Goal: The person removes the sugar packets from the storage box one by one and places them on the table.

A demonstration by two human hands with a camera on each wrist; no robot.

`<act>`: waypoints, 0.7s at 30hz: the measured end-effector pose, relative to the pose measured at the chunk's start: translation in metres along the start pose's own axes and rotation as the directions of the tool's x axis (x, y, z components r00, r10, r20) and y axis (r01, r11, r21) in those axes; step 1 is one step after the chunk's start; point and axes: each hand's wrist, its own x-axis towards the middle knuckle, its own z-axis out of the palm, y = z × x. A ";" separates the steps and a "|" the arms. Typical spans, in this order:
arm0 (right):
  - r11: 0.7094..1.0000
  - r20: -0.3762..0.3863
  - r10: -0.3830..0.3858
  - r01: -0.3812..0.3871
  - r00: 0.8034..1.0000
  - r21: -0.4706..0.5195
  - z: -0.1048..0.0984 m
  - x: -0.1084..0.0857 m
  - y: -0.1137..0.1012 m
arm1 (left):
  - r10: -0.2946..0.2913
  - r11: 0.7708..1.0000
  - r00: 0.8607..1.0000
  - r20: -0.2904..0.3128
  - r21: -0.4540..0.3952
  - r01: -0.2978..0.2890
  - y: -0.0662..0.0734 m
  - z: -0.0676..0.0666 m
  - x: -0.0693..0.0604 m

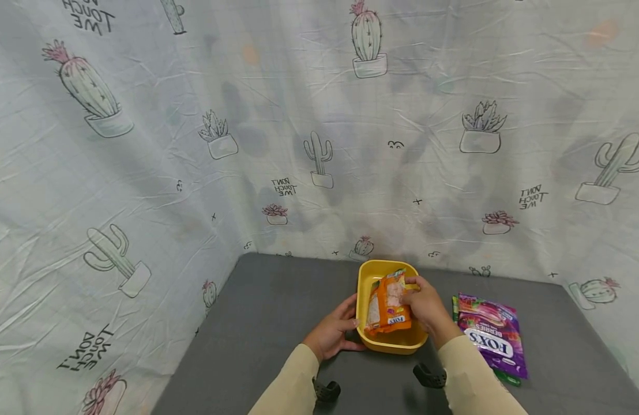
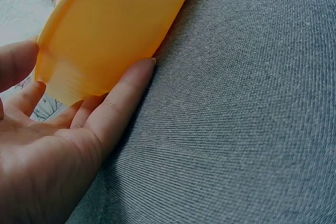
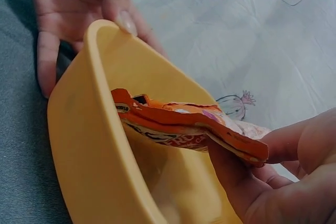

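Observation:
A yellow plastic basin [image 1: 394, 347] sits on the grey tabletop, and my left hand [image 1: 332, 331] holds its left side. The thumb [image 3: 126, 23] lies on the rim while the other fingers spread along the outer wall. Inside the basin's opening, my right hand [image 1: 425, 305] pinches an orange Fox's candy bag [image 1: 394, 300] by its edge, thumb below and fingers above in the right wrist view. The bag is tilted, and part of the basin's floor [image 3: 181, 198] shows under it. To the right lies a purple Fox's Berries candy bag [image 1: 493, 328].
A green packet [image 1: 506, 377] pokes out from beneath the purple bag. The grey cloth-like tabletop [image 1: 278, 305] reaches back to a white curtain [image 1: 299, 86] printed with cacti, which also hangs along the left side. Dark bands [image 1: 327, 392] are on both wrists.

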 end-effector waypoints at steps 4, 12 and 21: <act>1.000 0.017 -0.021 0.020 1.000 0.021 -0.003 -0.003 -0.001 | 0.000 1.000 1.000 0.001 -0.009 0.000 -0.003 -0.003 0.000; 0.996 0.021 -0.070 0.068 0.997 0.063 -0.008 -0.004 0.003 | 0.017 1.000 1.000 0.014 -0.002 -0.017 -0.007 -0.006 0.000; 0.989 0.016 -0.112 0.110 0.994 0.094 -0.011 -0.009 0.004 | 0.035 0.999 0.999 0.036 0.011 -0.035 -0.013 -0.009 0.000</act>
